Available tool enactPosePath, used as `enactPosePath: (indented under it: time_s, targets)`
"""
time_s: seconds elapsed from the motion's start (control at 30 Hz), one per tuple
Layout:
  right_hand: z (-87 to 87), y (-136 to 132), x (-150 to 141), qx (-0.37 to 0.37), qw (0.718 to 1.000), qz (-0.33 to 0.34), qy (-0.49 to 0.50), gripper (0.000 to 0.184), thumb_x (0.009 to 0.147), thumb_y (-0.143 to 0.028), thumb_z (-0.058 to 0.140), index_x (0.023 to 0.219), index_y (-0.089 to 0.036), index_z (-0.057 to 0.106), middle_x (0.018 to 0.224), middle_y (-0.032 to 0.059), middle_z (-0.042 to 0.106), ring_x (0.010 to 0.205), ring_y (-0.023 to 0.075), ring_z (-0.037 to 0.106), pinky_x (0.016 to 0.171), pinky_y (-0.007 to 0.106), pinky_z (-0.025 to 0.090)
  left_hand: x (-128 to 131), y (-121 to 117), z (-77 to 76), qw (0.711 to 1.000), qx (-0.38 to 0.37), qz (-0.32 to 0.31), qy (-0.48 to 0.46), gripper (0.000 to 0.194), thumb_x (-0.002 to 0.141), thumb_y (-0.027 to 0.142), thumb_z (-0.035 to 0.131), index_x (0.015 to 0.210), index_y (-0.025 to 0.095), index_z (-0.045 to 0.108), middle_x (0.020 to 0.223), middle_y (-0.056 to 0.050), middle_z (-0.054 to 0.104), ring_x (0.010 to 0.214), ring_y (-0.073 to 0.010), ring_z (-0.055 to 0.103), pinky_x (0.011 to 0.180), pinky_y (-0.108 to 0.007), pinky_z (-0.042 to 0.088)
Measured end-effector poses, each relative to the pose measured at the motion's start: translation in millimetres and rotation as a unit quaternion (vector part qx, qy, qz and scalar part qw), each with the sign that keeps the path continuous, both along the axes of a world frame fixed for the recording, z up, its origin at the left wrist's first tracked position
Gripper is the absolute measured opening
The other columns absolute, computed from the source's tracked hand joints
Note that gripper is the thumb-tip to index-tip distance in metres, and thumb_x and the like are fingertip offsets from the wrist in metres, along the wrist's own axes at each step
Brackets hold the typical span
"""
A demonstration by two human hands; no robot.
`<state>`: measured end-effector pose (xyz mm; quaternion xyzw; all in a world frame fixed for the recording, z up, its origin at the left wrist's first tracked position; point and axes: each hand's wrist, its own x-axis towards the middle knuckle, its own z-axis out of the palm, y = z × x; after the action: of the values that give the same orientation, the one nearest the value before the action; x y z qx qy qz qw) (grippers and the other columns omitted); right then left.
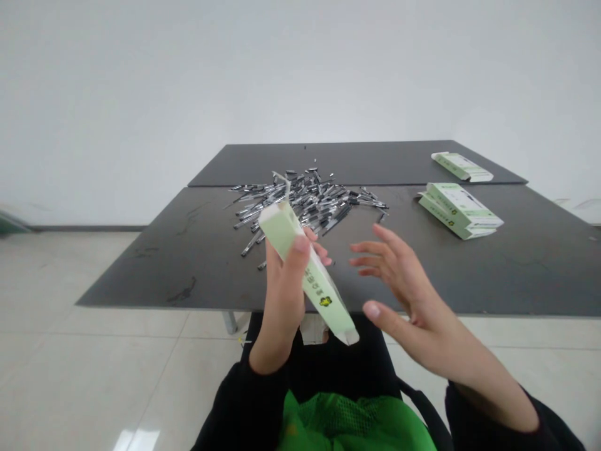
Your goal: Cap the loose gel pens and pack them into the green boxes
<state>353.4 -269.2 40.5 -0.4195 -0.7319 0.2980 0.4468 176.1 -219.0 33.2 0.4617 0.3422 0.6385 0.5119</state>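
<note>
Carton (323, 293) in left grip (285, 289) crosses table edge (164, 307), right grip (411, 287) apart.

No text legible word for word. Held box (313, 279): short row of dark characters (313, 283) along the green narrow side, look Chinese, too blurred to read. Yellow-and-dark emblem (325, 301) just beside the row, toward the lower end. Near right stack (455, 203): small dark-and-yellow emblem on the green side, line of characters next to it, too small to read. Its top face carries green print and a dark elongated graphic, wording unreadable. Far right box (462, 166): faint marks, too small to make out.
</note>
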Motion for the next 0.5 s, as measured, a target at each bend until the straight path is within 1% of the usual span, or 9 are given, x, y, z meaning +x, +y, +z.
enactPosePath:
  time_s: [0.07,0.1,0.17,0.23,0.27,0.3,0.37,0.43,0.5]
  targets:
    - [-7.4,-8,-5,-0.02,0.999,0.029,-0.022,0.08,0.095,-0.03,0.065,0.161,-0.037,0.02,0.15,0.0122,0.051,0.129,0.0265,0.06,0.107,0.048,0.054,-1,7,6.2,0.989,-0.082,-0.047,-0.111,0.046,0.093,0.065,0.049,0.105,0.022,0.057,0.094,-0.006,0.062,0.074,-0.0172,0.065,0.07,-0.037,0.061]
    - [-9.8,-12,-7,-0.025,0.998,0.04,-0.031,0.082,0.092,-0.029,0.068,0.16,-0.036,0.022,0.152,0.012,0.048,0.133,0.0274,0.057,0.109,0.048,0.053,-2,11,8.0,0.981,-0.116,-0.071,-0.14,0.047,0.094,0.066,0.046,0.1,0.021,0.057,0.087,-0.005,0.061,0.07,-0.0174,0.064,0.068,-0.038,0.062]
    - [-13.3,-19,-14,-0.016,0.997,0.045,-0.057,0.088,0.085,-0.029,0.076,0.158,-0.035,0.028,0.158,0.0124,0.04,0.143,0.031,0.048,0.111,0.049,0.051,-3,16,8.1,0.971,-0.152,-0.122,-0.139,0.052,0.095,0.069,0.04,0.092,0.021,0.058,0.079,-0.006,0.06,0.069,-0.0196,0.064,0.068,-0.041,0.062]
    - [-16.9,-23,-23,0.026,0.997,0.012,-0.077,0.086,0.079,-0.026,0.08,0.153,-0.032,0.037,0.158,0.0136,0.037,0.147,0.0341,0.041,0.111,0.05,0.05,-1,17,4.4,0.971,-0.151,-0.15,-0.106,0.056,0.094,0.073,0.037,0.088,0.021,0.058,0.077,-0.007,0.061,0.071,-0.0219,0.065,0.071,-0.045,0.063]
    - [-19.2,-23,-27,0.058,0.995,-0.016,-0.075,0.08,0.079,-0.023,0.079,0.149,-0.031,0.042,0.154,0.0141,0.042,0.145,0.0344,0.043,0.11,0.051,0.05,1,17,1.9,0.973,-0.145,-0.153,-0.092,0.057,0.094,0.074,0.037,0.087,0.022,0.058,0.077,-0.007,0.061,0.073,-0.0227,0.065,0.073,-0.046,0.062]
    - [-21.8,-21,-30,0.09,0.992,-0.049,-0.068,0.07,0.08,-0.019,0.076,0.143,-0.03,0.048,0.148,0.0141,0.048,0.14,0.0337,0.049,0.108,0.051,0.051,4,17,-0.3,0.974,-0.144,-0.152,-0.088,0.057,0.093,0.075,0.036,0.087,0.022,0.058,0.076,-0.007,0.062,0.074,-0.0231,0.066,0.074,-0.046,0.062]
    - [-26.9,-16,-35,0.15,0.981,-0.117,-0.039,0.055,0.081,-0.011,0.069,0.132,-0.029,0.055,0.13,0.0123,0.061,0.123,0.0311,0.061,0.1,0.05,0.054,11,15,-2.9,0.97,-0.163,-0.143,-0.11,0.056,0.094,0.074,0.037,0.086,0.023,0.057,0.076,-0.007,0.061,0.076,-0.023,0.066,0.077,-0.047,0.062]
    - [-30.6,-10,-36,0.184,0.969,-0.163,-0.012,0.05,0.081,-0.008,0.067,0.126,-0.028,0.057,0.117,0.0105,0.066,0.11,0.029,0.066,0.092,0.047,0.056,17,13,-2.1,0.959,-0.193,-0.128,-0.161,0.051,0.095,0.069,0.039,0.086,0.022,0.057,0.075,-0.006,0.061,0.075,-0.0213,0.066,0.08,-0.047,0.062]
    - [-32.9,-7,-36,0.213,0.959,-0.185,0.019,0.047,0.081,-0.009,0.068,0.123,-0.028,0.057,0.115,0.0099,0.067,0.106,0.0283,0.066,0.089,0.046,0.057,19,12,0.6,0.945,-0.21,-0.11,-0.224,0.047,0.096,0.065,0.041,0.087,0.021,0.057,0.076,-0.005,0.062,0.075,-0.0192,0.065,0.084,-0.046,0.061]
